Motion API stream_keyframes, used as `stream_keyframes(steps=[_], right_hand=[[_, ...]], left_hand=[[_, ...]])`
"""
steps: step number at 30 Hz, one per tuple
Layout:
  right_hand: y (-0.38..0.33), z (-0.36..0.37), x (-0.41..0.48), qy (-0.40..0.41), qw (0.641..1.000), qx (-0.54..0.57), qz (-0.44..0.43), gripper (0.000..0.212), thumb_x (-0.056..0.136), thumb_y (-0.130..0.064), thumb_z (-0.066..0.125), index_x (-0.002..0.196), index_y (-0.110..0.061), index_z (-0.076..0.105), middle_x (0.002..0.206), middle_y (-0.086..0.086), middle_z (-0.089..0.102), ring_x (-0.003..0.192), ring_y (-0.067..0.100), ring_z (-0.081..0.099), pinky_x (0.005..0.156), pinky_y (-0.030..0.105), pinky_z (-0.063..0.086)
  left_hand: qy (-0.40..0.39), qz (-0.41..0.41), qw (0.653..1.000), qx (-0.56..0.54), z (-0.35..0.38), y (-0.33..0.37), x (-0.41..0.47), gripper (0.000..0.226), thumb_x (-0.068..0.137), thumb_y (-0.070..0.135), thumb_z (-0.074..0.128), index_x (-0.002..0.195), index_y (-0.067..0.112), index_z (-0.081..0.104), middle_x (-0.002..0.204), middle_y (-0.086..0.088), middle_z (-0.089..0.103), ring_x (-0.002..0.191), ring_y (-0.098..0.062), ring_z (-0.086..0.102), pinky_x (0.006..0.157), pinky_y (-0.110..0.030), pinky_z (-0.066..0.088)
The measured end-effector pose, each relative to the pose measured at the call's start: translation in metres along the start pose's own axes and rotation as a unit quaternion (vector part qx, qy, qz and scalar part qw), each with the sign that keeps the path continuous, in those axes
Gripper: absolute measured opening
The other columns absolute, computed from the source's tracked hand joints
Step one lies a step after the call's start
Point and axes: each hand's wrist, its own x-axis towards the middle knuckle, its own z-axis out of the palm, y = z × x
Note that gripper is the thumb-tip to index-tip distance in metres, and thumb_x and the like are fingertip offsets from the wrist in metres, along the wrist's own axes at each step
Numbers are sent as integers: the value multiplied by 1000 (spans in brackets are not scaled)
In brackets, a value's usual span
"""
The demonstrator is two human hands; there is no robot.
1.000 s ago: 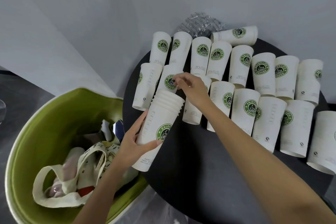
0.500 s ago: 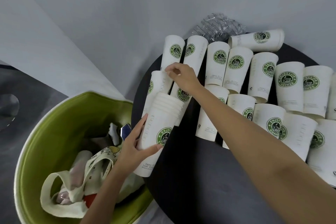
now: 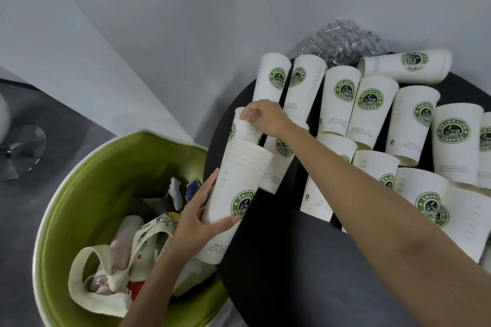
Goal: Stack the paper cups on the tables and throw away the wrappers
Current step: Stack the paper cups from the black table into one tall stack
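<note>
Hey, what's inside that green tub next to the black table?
Inside the green tub lies a cream tote bag with pink and red things tucked in it, plus a small blue item. The left hand and its forearm cover part; whatever lies beneath the bag is hidden.

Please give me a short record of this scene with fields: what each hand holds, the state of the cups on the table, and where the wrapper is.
left hand: holds the stack of cups
right hand: grips the top of a single cup behind the stack
loose cups: many, upside down on the black table; one lying cup at the far edge
wrapper: crumpled clear plastic behind the cups, not yet thrown away
</note>
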Motion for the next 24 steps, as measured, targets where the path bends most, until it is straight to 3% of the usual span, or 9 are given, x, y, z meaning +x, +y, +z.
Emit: stream_keyframes(steps=[7,10,12,14,18,21,24], right_hand=[[2,0,-5,3,999,33,-11,25,93,-4,48,91,-12,72,118,4,66,104,11,56,87,20,38],[2,-1,-8,20,998,53,-12,25,92,-3,51,86,-15,72,100,-1,68,86,10,59,79,22,44],[-1,-2,-13,28,996,87,-7,23,92,-3,52,89,-12,73,78,-14,61,64,-2,52,65,14,39],[-3,-3,-17,36,993,112,1,22,92,-3,53,91,-11,73,64,-18,51,52,-3,46,57,11,33],[-8,-5,-27,53,989,136,-15,25,91,-3,52,83,-17,71,69,-2,56,49,5,38,56,20,34],[-14,-11,-38,87,983,154,-40,26,93,-4,50,82,-17,70,66,-6,54,51,7,39,58,22,37],[-17,-21,-47,138,972,179,-64,26,92,-4,51,82,-18,71,67,-12,52,57,6,42,66,29,39]], left_hand=[[-3,-1,1000,2,-2,-2,-5,91,70,26,88,139,56,37,149,13,46,129,-12,54,99,-28,51],[0,2,1000,11,-3,-2,-11,91,67,34,86,140,57,36,147,13,48,127,-13,55,99,-29,52],[2,1,1000,15,-4,-2,-14,90,65,39,84,139,58,36,147,10,48,127,-14,55,99,-31,52],[-1,2,1000,17,-4,-3,-19,91,66,40,84,139,59,35,148,9,48,127,-15,55,98,-33,53],[2,3,1000,21,-1,-1,-28,91,64,42,84,137,62,35,148,11,48,127,-16,56,98,-34,53],[1,3,1000,15,3,-1,-34,92,64,40,85,140,56,37,146,14,49,127,-16,56,98,-37,53],[-2,-5,1000,11,6,-2,-39,94,64,35,86,143,46,37,142,20,51,124,-12,58,95,-30,53]])
